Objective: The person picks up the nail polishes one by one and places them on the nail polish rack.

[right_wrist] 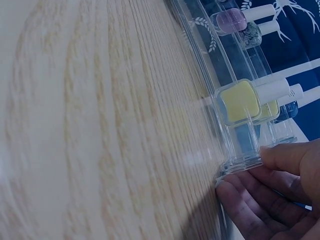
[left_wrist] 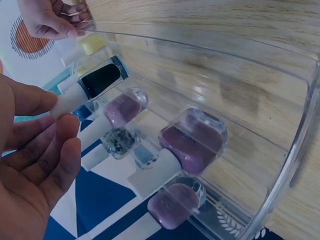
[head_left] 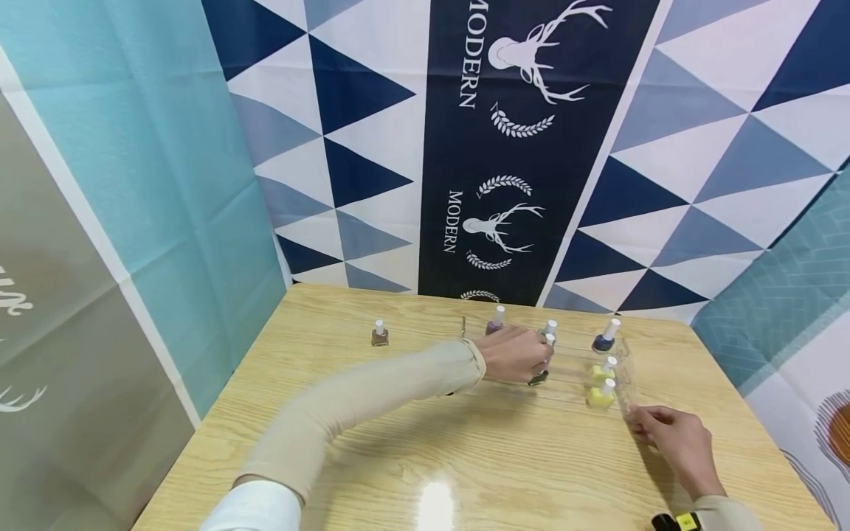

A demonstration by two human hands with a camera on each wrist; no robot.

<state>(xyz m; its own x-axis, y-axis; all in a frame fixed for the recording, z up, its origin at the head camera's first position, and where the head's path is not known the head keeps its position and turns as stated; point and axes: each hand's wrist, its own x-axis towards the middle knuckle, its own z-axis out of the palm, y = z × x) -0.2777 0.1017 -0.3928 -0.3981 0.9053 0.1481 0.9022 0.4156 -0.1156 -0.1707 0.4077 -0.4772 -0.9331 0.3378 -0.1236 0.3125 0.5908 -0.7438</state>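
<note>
My left hand [head_left: 516,354] pinches the white cap of a dark green nail polish bottle [left_wrist: 103,79] between thumb and fingers. The bottle is tilted, over the front of a clear stepped display rack [left_wrist: 240,87]. My right hand [head_left: 677,442] grips the rack's near right corner, thumb on top and fingers below, as the right wrist view shows. In the rack stand two yellow bottles [head_left: 600,394] and a dark blue bottle [head_left: 603,342] at the right end. Purple bottles [left_wrist: 192,140] and a speckled bottle [left_wrist: 120,142] sit farther left, near my left hand.
A brown nail polish bottle [head_left: 380,337] stands alone on the wooden table [head_left: 398,442], left of the rack. Patterned cloth [head_left: 372,147] hangs behind the table and at both sides. My left sleeve [head_left: 372,398] crosses in front of the rack's left part.
</note>
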